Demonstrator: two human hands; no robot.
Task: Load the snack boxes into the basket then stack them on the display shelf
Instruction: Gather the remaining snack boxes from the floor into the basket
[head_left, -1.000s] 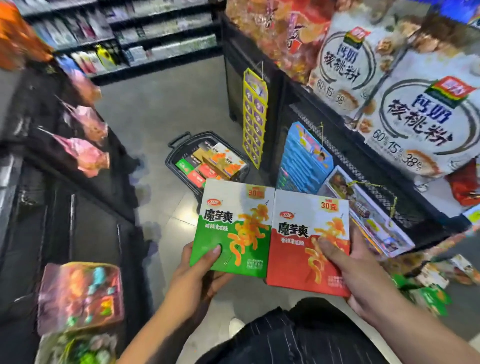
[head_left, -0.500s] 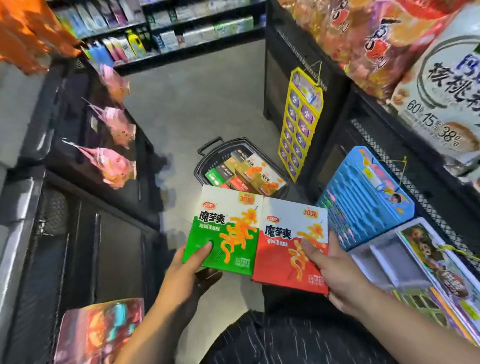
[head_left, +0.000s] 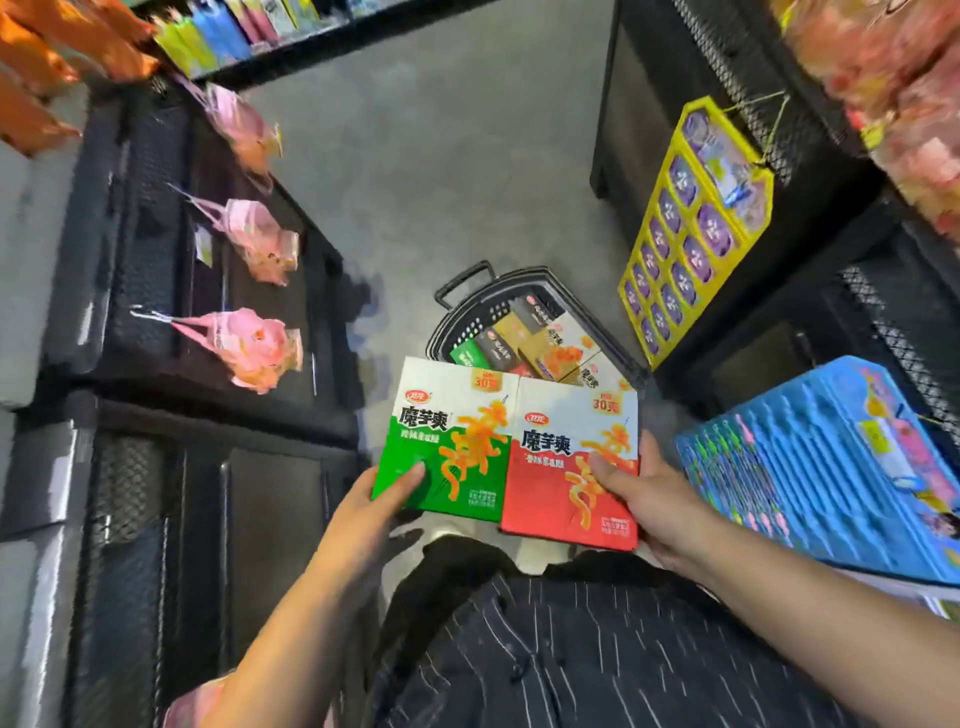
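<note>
1. Grey shop floor (head_left: 441, 171) is running between dark wire racks. A black basket (head_left: 470, 306) is sitting on it just beyond both hands, already carrying several snack boxes (head_left: 540, 345).
2. The left hand (head_left: 371, 501) is gripping the green box (head_left: 452, 441) at its lower left corner. The thumb is lying on the printed face and the other fingers are hiding underneath.
3. The right hand (head_left: 657, 501) is clamping the red box (head_left: 563, 488) along its right edge, with the thumb pressing the front and the fingers wrapping behind.
4. Both boxes are lying face-up between the hands, side by side with their long edges touching. Their far ends are overlapping the basket's near rim in this view.
5. Each box is looking like thin glossy card. I am judging it light and stiff enough to carry from one corner, yet liable to dent under a hard squeeze and to slide under a loose thumb.
6. Pinching near an edge, thumb above and fingers below, is probably serving well for lowering. Taking both short sides would likely be suiting neat stacking better.
7. A yellow hanging strip (head_left: 691, 228) and blue packs (head_left: 831, 457) are crowding the space beyond and beside the right hand.
</note>
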